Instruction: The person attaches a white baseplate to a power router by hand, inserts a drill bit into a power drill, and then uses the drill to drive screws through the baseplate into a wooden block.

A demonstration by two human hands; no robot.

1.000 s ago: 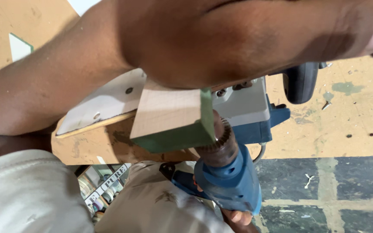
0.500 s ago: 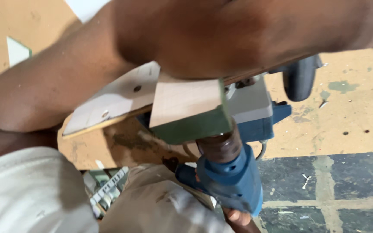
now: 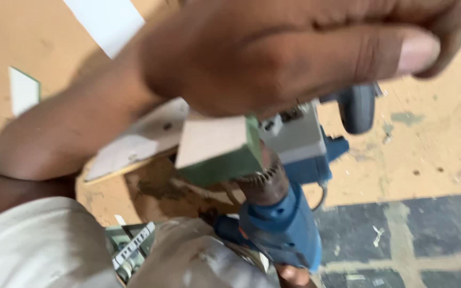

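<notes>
The left hand [image 3: 294,53] is clenched on the green-edged wood block [image 3: 217,146]; the blue drill [image 3: 281,229] presses against it, hole depth hidden. I cannot tell the right hand's [image 3: 292,276] fingers.

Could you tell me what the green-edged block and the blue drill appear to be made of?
The green-edged block looks like wood or board: pale matte face, green laminate or paint on its sides. The blue drill seems moulded plastic with a dull, rusty-looking metal chuck.

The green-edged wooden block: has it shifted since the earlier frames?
Yes. The wooden block has slid rightward along the white board beneath it, toward the grey-and-blue power tool.
</notes>
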